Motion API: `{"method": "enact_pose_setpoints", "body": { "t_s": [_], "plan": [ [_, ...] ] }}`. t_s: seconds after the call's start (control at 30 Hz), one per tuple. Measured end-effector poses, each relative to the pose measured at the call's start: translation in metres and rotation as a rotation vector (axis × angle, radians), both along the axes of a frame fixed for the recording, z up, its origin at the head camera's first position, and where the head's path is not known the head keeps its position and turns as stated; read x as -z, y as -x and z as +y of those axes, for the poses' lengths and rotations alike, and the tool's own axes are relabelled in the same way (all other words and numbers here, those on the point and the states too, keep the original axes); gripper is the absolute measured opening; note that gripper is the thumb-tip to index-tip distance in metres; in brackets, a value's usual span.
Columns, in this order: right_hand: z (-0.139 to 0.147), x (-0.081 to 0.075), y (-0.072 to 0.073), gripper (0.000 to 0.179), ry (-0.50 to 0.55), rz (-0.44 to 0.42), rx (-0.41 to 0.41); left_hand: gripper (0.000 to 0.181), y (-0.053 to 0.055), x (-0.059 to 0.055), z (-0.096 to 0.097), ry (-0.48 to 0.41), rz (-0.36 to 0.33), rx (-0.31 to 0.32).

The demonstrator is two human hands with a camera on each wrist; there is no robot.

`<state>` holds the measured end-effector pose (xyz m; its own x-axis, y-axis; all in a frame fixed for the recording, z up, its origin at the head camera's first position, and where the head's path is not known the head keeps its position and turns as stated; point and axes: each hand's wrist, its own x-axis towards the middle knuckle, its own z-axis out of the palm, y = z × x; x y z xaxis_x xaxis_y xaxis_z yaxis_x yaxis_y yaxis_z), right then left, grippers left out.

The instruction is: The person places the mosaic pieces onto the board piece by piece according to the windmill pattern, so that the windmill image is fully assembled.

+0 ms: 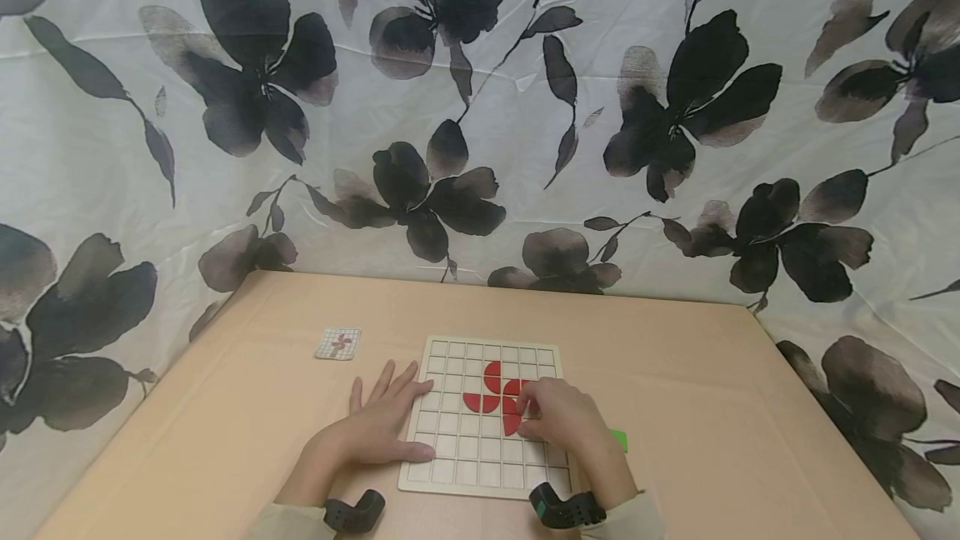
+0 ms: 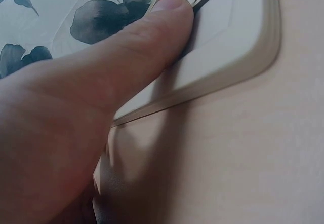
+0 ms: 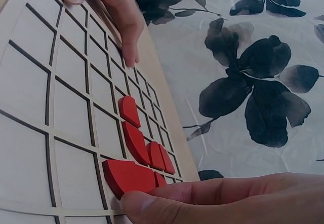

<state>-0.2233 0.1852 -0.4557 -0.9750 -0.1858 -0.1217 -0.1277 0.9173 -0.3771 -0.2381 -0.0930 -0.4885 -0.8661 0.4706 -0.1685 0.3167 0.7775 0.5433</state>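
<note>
A whitish grid board [image 1: 450, 473] lies on the table, with several red quarter-circle pieces [image 1: 482, 403] set in cells around its middle in a pinwheel-like layout. My left hand [image 1: 382, 423] lies along the board's left edge, fingers spread; its thumb [image 2: 167, 26] rests on top of the board near a corner. At the right side of the pattern, my right hand [image 1: 562, 415] pinches the nearest red piece [image 3: 126, 176] between thumb and forefinger, low over its cell. Part of that piece is hidden by the fingers.
A small square card [image 1: 339, 343] printed with a grid and a red pinwheel figure lies left of the board. Something bright green [image 1: 619, 440] shows partly from behind my right wrist. A floral cloth [image 1: 525, 107] hangs behind the light wooden table [image 1: 697, 407].
</note>
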Motion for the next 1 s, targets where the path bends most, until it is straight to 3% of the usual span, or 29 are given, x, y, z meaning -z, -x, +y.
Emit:
{"method": "enact_pose_setpoints", "body": {
  "t_s": [0.7,1.0],
  "plan": [
    [0.004,0.0,0.001,0.018,0.031,-0.021,0.006,0.094,-0.001,-0.003,0.0,-0.002,0.0,0.0],
    [0.054,-0.009,0.002,0.022,0.213,-0.08,0.118,0.095,-0.001,-0.003,0.001,0.005,0.003,-0.001]
  ]
}}
